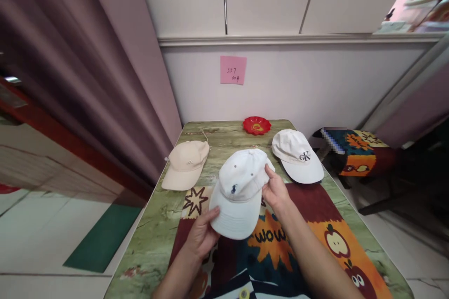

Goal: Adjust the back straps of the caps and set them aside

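Note:
A white cap (242,182) with a small dark blue emblem is held above the table, its brim toward me. My left hand (203,236) grips the left edge of the brim, thumb on top. At the cap's right rear edge, my right hand (275,187) pinches the crown's rim. To the left on the table lies a beige cap (185,163), and a white cap with black letters (298,156) and a dark brim underside lies to the right.
The green wood-patterned table (147,243) carries a colourful cloth (315,201) and, at the back, a red scalloped dish (257,125). A pink note (233,70) is on the wall behind. A cloth-covered stool (365,149) stands at the right; curtains hang at the left.

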A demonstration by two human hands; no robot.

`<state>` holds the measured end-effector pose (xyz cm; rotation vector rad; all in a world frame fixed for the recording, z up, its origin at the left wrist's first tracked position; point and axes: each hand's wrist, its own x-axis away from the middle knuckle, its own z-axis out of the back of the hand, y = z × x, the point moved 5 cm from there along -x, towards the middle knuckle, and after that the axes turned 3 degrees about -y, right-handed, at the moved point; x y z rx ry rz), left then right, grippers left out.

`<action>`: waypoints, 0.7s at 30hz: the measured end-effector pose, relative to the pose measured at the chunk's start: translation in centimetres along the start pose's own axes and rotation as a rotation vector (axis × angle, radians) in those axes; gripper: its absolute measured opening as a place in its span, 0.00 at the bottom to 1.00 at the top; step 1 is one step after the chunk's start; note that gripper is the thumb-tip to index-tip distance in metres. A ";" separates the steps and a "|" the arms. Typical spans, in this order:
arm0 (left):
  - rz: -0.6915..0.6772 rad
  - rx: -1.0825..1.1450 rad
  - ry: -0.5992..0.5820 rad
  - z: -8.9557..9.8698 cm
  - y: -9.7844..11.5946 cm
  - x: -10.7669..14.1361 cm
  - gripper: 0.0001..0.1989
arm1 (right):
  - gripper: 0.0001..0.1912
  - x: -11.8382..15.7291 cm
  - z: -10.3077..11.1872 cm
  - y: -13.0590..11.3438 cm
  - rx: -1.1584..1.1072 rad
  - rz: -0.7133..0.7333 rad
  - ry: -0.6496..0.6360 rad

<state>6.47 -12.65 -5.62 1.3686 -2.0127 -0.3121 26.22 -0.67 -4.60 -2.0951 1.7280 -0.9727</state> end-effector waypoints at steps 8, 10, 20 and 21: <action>-0.450 -0.052 0.108 -3.6 14.0 -4.1 0.18 | 0.11 1.8 -1.0 1.3 0.086 -0.246 -0.195; -0.580 0.002 0.112 -3.5 17.9 -4.9 0.20 | 0.13 2.5 -0.7 1.6 0.111 -0.302 -0.232; -0.410 0.134 0.423 9.3 17.9 -5.0 0.24 | 0.08 2.5 1.8 2.6 0.110 -0.339 -0.136; -0.398 0.121 0.436 10.2 17.5 -4.7 0.25 | 0.08 2.5 1.9 2.7 0.113 -0.341 -0.130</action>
